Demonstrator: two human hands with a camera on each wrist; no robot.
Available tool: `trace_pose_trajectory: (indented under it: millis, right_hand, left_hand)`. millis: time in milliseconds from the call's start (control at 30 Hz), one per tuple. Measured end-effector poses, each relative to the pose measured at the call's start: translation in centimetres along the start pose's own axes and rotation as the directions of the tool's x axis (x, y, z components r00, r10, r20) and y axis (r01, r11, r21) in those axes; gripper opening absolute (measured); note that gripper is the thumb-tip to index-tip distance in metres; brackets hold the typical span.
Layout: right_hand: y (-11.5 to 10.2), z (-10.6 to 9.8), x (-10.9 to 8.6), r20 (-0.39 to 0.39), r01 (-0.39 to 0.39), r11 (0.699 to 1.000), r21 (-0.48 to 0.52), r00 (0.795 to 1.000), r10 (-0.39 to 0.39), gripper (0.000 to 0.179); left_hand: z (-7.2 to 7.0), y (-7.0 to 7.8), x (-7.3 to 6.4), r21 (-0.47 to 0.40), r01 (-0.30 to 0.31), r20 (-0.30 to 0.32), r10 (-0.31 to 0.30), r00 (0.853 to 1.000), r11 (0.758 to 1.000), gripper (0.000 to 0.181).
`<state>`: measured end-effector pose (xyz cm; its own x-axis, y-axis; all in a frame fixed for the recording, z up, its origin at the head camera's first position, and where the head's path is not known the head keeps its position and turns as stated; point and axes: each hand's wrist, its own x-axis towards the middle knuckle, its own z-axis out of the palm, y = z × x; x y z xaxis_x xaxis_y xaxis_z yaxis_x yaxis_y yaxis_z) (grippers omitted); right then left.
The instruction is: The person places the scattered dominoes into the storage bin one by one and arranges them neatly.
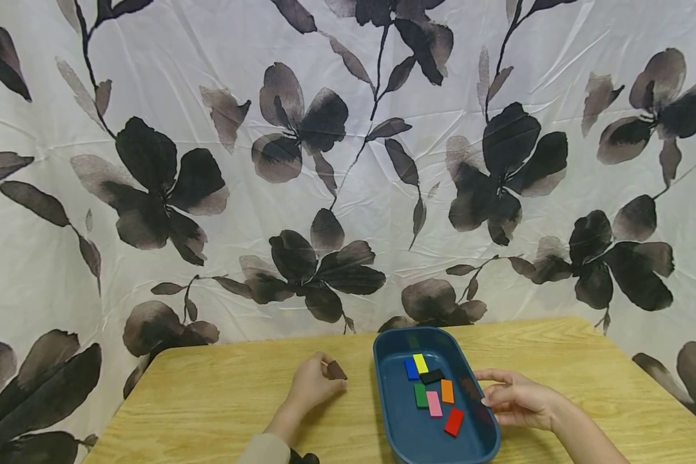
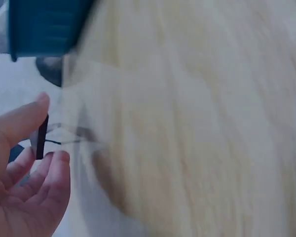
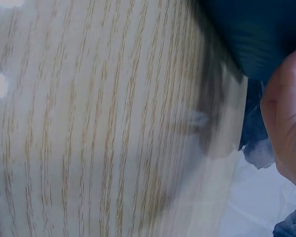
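Note:
A small flat brown block (image 1: 336,370) is pinched between the thumb and fingers of my left hand (image 1: 310,385), left of a dark blue tub (image 1: 385,412). In the left wrist view the same block (image 2: 41,137) shows edge-on, between thumb and fingertips. My right hand (image 1: 522,401) is at the tub's right side, its fingers extended to touch the rim and outer wall. Inside the tub lie flat blocks: blue (image 1: 411,369), yellow (image 1: 420,363), black (image 1: 432,377), green (image 1: 421,396), pink (image 1: 434,404), orange (image 1: 447,391) and red (image 1: 454,422).
The tub stands on a light wooden table (image 1: 209,399). Behind the table hangs a white cloth (image 1: 383,193) printed with dark flowers. A dark rounded object (image 1: 304,458) shows at the bottom edge, beside the left sleeve (image 1: 265,449).

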<state>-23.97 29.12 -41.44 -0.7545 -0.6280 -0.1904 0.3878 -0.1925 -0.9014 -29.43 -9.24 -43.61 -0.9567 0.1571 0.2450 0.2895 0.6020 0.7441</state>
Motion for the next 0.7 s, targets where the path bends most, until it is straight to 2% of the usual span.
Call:
trace_pose_trajectory:
  millis: [67,167,267,333,467,700]
  right_hand:
    - [0.04,0.03,0.03,0.009,-0.001,1.000,0.005,1.000,0.001,0.049]
    - [0.04,0.10,0.03,0.011,-0.002,1.000,0.005,1.000,0.002,0.049]
    - [-0.04,0.17,-0.02,0.000,-0.006,1.000,0.005,1.000,0.006,0.049]
    - [-0.11,0.22,-0.05,-0.012,-0.010,1.000,0.001,1.000,0.010,0.048]
    - [-0.18,0.28,-0.07,-0.031,-0.014,1.000,-0.011,0.999,0.013,0.047]
    - [-0.18,0.32,-0.11,-0.046,-0.020,0.999,-0.028,0.999,0.019,0.052]
  left_hand:
    - [-0.04,-0.04,-0.02,-0.124,0.033,-0.011,-0.034,0.999,0.992,0.045]
    - [-0.14,-0.07,0.08,-0.300,0.078,-0.025,-0.090,0.996,0.951,0.048]
    - [-0.26,-0.08,0.22,-0.383,0.105,-0.037,-0.129,0.991,0.918,0.050]
    - [-0.34,-0.13,0.33,-0.416,0.116,-0.051,-0.150,0.987,0.902,0.051]
    - [-0.51,-0.23,0.36,-0.436,0.126,-0.079,-0.178,0.981,0.891,0.052]
    - [-0.80,0.06,0.11,-0.422,0.153,-0.053,-0.193,0.980,0.894,0.051]
